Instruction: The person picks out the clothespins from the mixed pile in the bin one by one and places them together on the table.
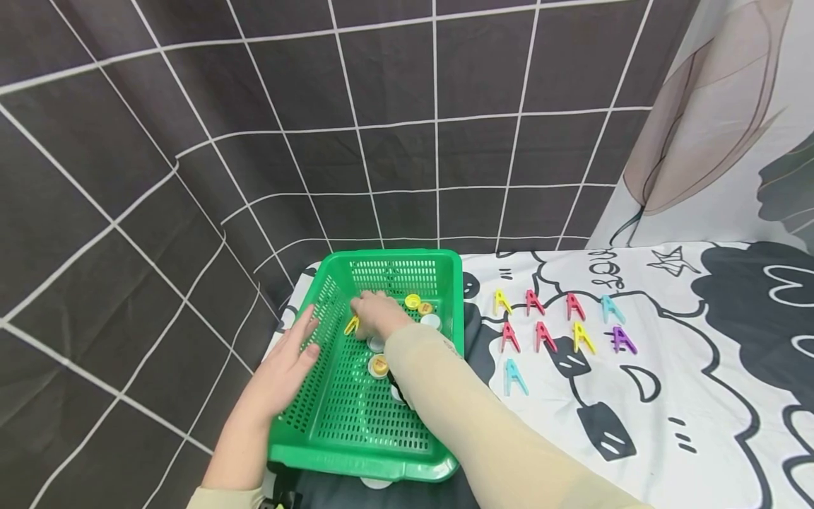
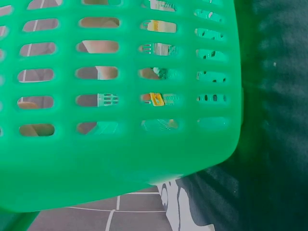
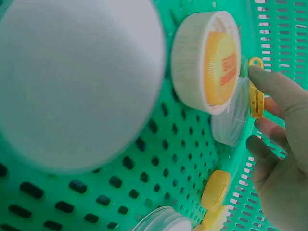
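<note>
A green plastic basket [image 1: 356, 461] with slotted walls stands before me. Inside it, my right hand [image 1: 378, 315] pinches a yellow clothespin [image 1: 352, 325] near the far left part. The right wrist view shows the thumb and fingers on that clothespin [image 3: 257, 98]. My left hand [image 1: 278, 375] is at the basket's left side, fingers extended; whether it touches the rim cannot be told. Bottle caps and jar lids lie on the basket floor, among them a yellow cap [image 1: 413, 302] and a white lid with a yellow cap inside [image 3: 207, 62]. My right forearm hides some of them.
Several clothespins lie in rows on the patterned cloth right of the basket, including a purple one [image 1: 623, 340], a light blue one [image 1: 515, 377] and a red one [image 1: 544, 336]. A dark gridded curtain [image 1: 394, 162] hangs behind and to the left. A white lid [image 1: 376, 483] shows below the basket's near edge.
</note>
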